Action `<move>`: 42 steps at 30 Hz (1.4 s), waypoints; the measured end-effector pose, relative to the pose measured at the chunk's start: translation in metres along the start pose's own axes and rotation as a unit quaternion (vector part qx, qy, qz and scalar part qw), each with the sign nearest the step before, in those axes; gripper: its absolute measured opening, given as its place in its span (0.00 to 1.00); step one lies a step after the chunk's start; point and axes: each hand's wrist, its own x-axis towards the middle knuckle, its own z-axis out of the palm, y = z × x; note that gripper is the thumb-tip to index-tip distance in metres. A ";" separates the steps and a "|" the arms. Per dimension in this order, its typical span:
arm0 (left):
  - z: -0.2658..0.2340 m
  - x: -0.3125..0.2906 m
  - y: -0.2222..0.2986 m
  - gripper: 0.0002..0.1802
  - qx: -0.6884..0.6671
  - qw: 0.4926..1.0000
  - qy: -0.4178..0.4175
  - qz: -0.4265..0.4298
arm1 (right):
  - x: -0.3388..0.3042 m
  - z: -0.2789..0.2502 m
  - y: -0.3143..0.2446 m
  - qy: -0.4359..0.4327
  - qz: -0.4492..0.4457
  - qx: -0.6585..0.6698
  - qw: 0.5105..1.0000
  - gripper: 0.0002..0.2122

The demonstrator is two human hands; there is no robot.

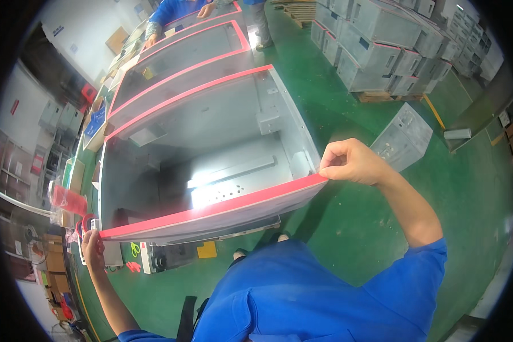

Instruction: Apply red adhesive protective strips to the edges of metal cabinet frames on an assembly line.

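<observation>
A grey metal cabinet box (256, 214) lies before me with its opening upward. Along its near rim runs a strip of red tape (211, 214). At the near right corner my right hand (353, 162) is closed, thumb and forefinger pinching the tape's right end. My left hand (93, 251) is closed at the near left corner, its fingers on the tape's other end. Just beyond that hand is a roll of red tape (86, 223). The box's far rim carries red tape too. Inside are a pale bracket (268, 121) and a panel with several small holes.
Another red-edged box (176, 60) stands beyond mine, with a co-worker's hands and blue sleeves (168, 11) over the far one. Grey boxes (382, 57) are stacked on pallets at right. A loose metal panel (403, 137) is near the right side. Green scissors (135, 249) lie below the near left corner.
</observation>
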 end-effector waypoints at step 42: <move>0.009 0.001 0.009 0.07 0.017 1.000 0.002 -0.008 | -0.020 0.060 0.027 0.260 0.022 0.228 0.938 0.12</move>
